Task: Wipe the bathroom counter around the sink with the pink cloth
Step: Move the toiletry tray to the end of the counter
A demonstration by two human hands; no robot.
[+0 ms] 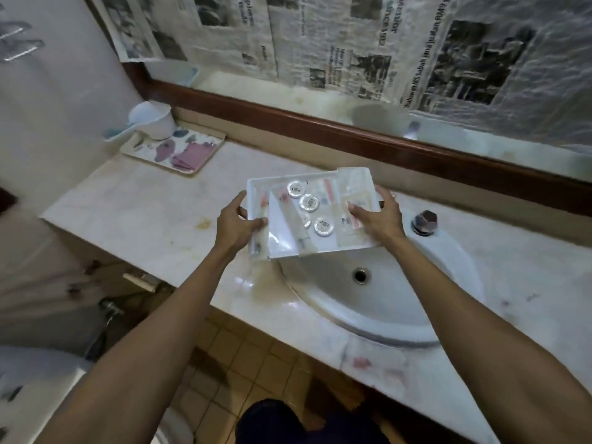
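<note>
Both my hands hold a white plastic tray (pixel 256 184) of toiletry packets and round white lids above the left back part of the sink (pixel 384 302). My left hand (pixel 237 222) grips the tray's left edge and my right hand (pixel 378 216) grips its right side. The tray is tilted and lifted off the pale marble counter (pixel 144 213). A folded pink cloth (pixel 192 157) lies on a patterned tray (pixel 137 150) at the counter's far left corner, well away from both hands.
A white cup (pixel 157 120) stands behind the patterned tray. A dark tap knob (pixel 424 221) sits behind the sink on the right. The mirror above is covered with newspaper (pixel 352 43). A toilet (pixel 48 379) is at the lower left, over brown floor tiles.
</note>
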